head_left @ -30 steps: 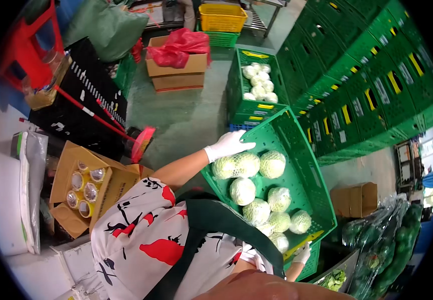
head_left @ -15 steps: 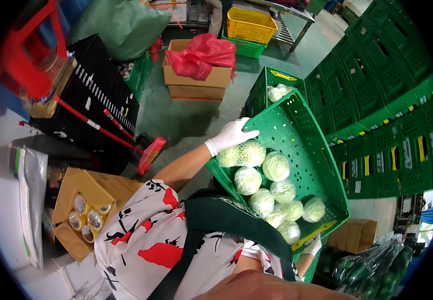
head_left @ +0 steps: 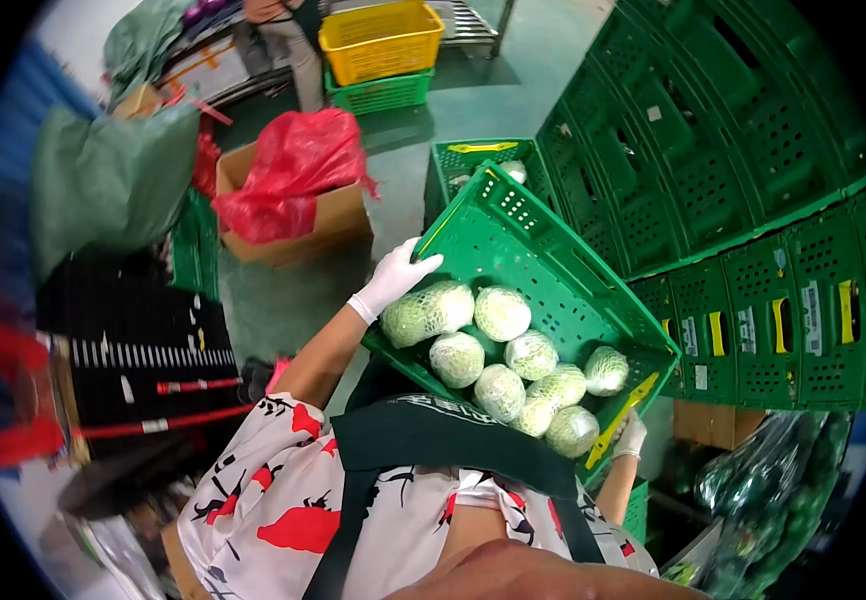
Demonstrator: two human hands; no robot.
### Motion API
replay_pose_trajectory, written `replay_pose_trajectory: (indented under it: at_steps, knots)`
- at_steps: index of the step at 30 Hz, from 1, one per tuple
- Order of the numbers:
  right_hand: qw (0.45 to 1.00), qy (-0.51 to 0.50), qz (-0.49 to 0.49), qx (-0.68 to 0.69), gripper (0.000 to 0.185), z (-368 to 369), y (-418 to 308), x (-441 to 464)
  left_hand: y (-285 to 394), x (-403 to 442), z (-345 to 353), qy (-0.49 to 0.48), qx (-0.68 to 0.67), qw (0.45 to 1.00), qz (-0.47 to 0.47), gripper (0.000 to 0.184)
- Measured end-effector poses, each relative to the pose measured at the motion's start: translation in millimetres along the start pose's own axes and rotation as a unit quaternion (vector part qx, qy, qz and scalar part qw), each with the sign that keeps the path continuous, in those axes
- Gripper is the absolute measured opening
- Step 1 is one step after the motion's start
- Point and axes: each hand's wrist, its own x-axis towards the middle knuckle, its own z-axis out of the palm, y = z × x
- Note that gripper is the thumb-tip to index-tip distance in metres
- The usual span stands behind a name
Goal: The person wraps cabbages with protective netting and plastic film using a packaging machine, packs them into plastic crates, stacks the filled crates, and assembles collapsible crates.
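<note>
A green plastic crate [head_left: 563,275] is tilted in front of my body, carried between both hands. My left hand [head_left: 393,277], in a white glove, is closed over the crate's left rim. On the other side my right hand [head_left: 630,437], gloved too, grips the end by the yellow handle [head_left: 621,420]; some of its fingers are hidden. Inside, several pale green round vegetables [head_left: 502,314], which look like cabbages in white netting, lie gathered toward the side nearest me.
Another green crate [head_left: 443,180] with pale produce stands just beyond. Stacked green crates [head_left: 653,130] form a wall at the right. A cardboard box [head_left: 343,225] with red mesh sacking [head_left: 293,165] sits ahead left. A yellow basket [head_left: 383,45] is near another person's leg [head_left: 298,60].
My view has turned to the right and the surroundings have shifted left. The crate stays in both hands, and its far end has swung left in view.
</note>
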Motion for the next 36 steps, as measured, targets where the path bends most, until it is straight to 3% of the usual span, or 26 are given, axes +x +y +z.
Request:
replay_pose_trajectory:
  at_steps: [8,13,15,19,22,27,28,29,31,33,34,35,36]
  knots:
    - [0.989,0.09,0.077,0.094,0.032,42.7,-1.4,8.3,-9.1,180.6,38.4,-0.225,-0.144,0.961,-0.074,0.053]
    - [0.964,0.129,0.125,0.194,0.031,89.6,-21.1,-0.4,29.5,300.3,38.6,-0.309,-0.132,0.925,-0.179,0.08]
    - [0.958,0.098,0.128,0.238,0.031,118.1,-27.2,6.2,28.2,349.3,29.1,-0.359,-0.072,0.924,-0.108,0.082]
    - [0.941,0.068,0.167,0.288,0.031,188.5,-56.2,21.9,44.0,448.2,21.7,-0.362,-0.005,0.929,-0.082,0.084]
    - [0.942,0.055,0.156,0.291,0.031,239.2,-65.2,37.3,31.7,514.1,26.2,-0.311,0.062,0.947,-0.058,0.075]
    - [0.928,0.103,0.191,0.304,0.03,329.3,-69.1,65.1,13.2,621.9,52.1,-0.325,0.096,0.939,-0.058,0.074]
    - [0.939,0.113,0.161,0.283,0.028,346.5,-65.7,70.4,0.0,636.3,60.0,-0.326,0.102,0.938,-0.052,0.074]
    - [0.952,0.119,0.119,0.254,0.028,364.5,-52.5,78.4,-25.3,644.2,67.6,-0.268,0.134,0.954,-0.021,0.07]
    - [0.965,0.127,0.108,0.203,0.027,371.0,-40.6,92.8,-32.7,653.4,74.0,-0.242,0.183,0.952,0.032,0.066]
    - [0.959,0.088,0.142,0.23,0.029,361.6,-42.6,97.0,-35.1,654.5,78.0,-0.193,0.198,0.958,0.072,0.061]
    - [0.976,0.09,0.094,0.173,0.03,356.2,-44.9,89.9,-51.4,658.6,78.0,-0.168,0.115,0.977,0.067,0.061]
    - [0.99,0.103,0.017,0.097,0.033,352.2,-36.5,86.0,-55.5,653.5,71.9,-0.109,0.13,0.977,0.129,0.062]
    - [0.989,0.134,0.058,0.017,0.033,348.6,-40.4,75.2,-34.5,628.9,58.1,-0.074,0.092,0.987,0.105,0.063]
